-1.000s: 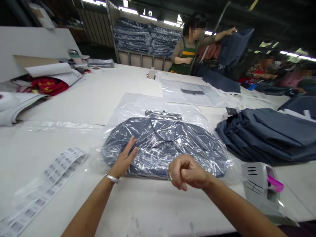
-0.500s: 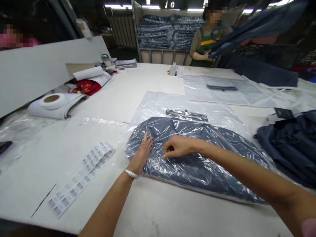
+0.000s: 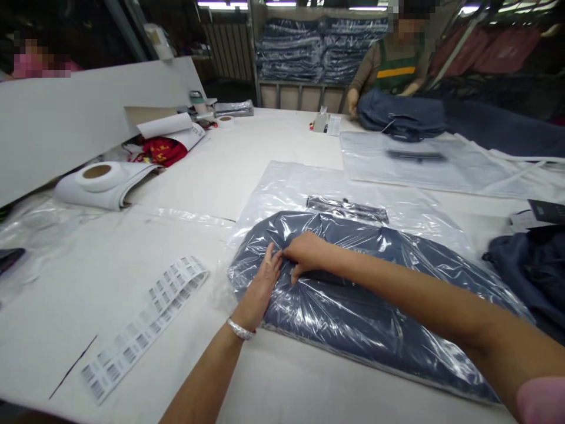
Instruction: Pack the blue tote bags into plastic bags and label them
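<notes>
On the white table (image 3: 273, 377), a folded navy garment in a clear plastic bag (image 3: 353, 294) lay flat; the left hand (image 3: 260, 288) pressed open on it while the right hand (image 3: 309, 254) pinched the plastic, likely smoothing, with careful flattening needed next.

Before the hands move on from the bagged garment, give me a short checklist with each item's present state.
1. Left hand flat on the bagged garment: ok.
2. Right hand pressing the plastic beside the left hand: ok.
3. Whether the right hand pinches a label or the plastic: cannot tell.
4. Garment fully inside the bag: ok, plastic covers all that shows.
5. Label strip within reach, left of the bag: ok.
6. Plastic lying smooth: not ok, wrinkled around the hands.
</notes>
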Motion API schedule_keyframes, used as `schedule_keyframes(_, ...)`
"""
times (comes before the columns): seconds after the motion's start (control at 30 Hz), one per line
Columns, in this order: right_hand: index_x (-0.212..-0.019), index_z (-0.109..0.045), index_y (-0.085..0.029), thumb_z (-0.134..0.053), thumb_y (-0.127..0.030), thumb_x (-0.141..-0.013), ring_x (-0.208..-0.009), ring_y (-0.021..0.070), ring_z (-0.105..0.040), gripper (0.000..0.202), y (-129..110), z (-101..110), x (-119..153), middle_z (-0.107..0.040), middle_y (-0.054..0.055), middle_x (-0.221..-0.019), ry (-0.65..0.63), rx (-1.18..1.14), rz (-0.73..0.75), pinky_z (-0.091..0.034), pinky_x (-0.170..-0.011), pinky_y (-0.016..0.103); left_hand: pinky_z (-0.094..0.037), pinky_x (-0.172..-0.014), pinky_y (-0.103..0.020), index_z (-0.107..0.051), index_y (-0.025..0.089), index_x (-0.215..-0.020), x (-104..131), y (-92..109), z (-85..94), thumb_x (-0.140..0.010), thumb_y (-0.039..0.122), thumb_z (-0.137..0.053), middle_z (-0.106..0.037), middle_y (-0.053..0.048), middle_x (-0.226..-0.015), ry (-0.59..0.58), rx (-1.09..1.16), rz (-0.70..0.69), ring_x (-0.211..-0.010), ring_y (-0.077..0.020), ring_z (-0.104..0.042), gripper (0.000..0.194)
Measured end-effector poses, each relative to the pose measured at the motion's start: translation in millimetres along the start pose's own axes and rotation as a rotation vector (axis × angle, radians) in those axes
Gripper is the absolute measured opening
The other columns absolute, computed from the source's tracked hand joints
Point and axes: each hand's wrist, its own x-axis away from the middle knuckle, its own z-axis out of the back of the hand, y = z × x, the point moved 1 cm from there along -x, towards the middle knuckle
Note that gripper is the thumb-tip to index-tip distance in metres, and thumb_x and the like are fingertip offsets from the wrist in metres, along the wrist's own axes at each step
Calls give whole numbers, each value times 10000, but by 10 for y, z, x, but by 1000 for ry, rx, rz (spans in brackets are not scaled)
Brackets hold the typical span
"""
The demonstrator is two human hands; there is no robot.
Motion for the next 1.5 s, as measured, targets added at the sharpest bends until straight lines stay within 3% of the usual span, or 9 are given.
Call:
schedule_keyframes(0.3,-995,-661,-160,-583,-374,-918,-859,232,-639,241,269,109,427,-711,114,-977,325,-125,-364,-356,-642,269,-161,-1216,-420,-79,312,-1535,-24,7,-41,-945,585,-356,-245,-72,-1599,37,-73,10,-1457,-212,-251,707)
schedule_keyframes(0.43,-909,-655,-177,-518,-403,-951,-711,161,-611,268,-347,-42,1207,-699,45,-824,491,-578,-358,-383,-620,251,-201,-1209,-399,-183,281,-1518,-60,58,-10,-952,553,-387,-323,-98,-1565,61,54,6,-1420,-184,-337,661)
schedule_keyframes(0.6,-837,-652,-134,-561,-617,-858,-529,119,-596,492,-1392,-921,2047,-673,43,-698,201,-1683,-420,-466,-518,233,-439,-1077,-350,-446,158,-1379,-92,277,0,-966,443,-406,-555,-162,-1377,200,308,-55,-1249,-196,-556,503)
schedule_keyframes(0.77,-1134,-633,-138,-727,-506,-791,-1047,186,-662,512,-1774,-1530,2430,-660,146,-1184,649,-2362,-679,-520,-928,278,-394,-1110,-436,-487,275,-1375,-18,109,-266,-943,525,-400,-544,-80,-1411,-13,-670,-312,-1312,-240,-495,508)
schedule_keyframes(0.87,-1170,-595,-92,-750,-475,-783,-1243,225,-555,565,-1752,-1585,2445,-551,199,-1346,915,-2595,-576,-436,-1076,296,-185,-1199,-499,-618,278,-1245,-22,-117,-358,-829,466,-631,-524,-58,-1433,-165,-963,-297,-1396,-278,-379,457)
schedule_keyframes(1.07,-1173,-563,-139,-772,-423,-773,-1245,216,-551,533,-1657,-1489,2064,-549,161,-1352,1256,-2667,-601,-461,-1052,288,-277,-1159,-506,-522,204,-1350,-68,23,-408,-969,445,-336,-497,-113,-1448,-198,-1278,-329,-1380,-264,-406,487)
schedule_keyframes(1.17,-1167,-587,-197,-724,-422,-821,-1109,165,-632,435,-1570,-1443,1880,-640,80,-1247,1354,-2676,-578,-515,-971,263,-136,-1202,-532,-431,209,-1420,115,20,-611,-936,465,-439,-412,-103,-1514,-236,-1420,-518,-1452,-274,-263,548)
schedule_keyframes(1.3,-1059,-641,-161,-754,-408,-787,-819,149,-688,385,-1402,-1458,1770,-713,74,-1030,1339,-2690,-637,-589,-721,249,-249,-1173,-534,-254,242,-1505,355,-340,-913,-823,345,-644,-321,-103,-1564,-459,-1656,-784,-1446,-295,-272,793)
schedule_keyframes(1.5,-938,-659,-144,-771,-269,-764,-686,111,-650,241,-1418,-1285,1808,-715,35,-868,1534,-2496,-733,-540,-567,178,-368,-1119,-444,-322,203,-1481,372,-406,-1099,-730,-10,-487,-443,-132,-1485,-249,-1721,-862,-1366,-266,-418,798)
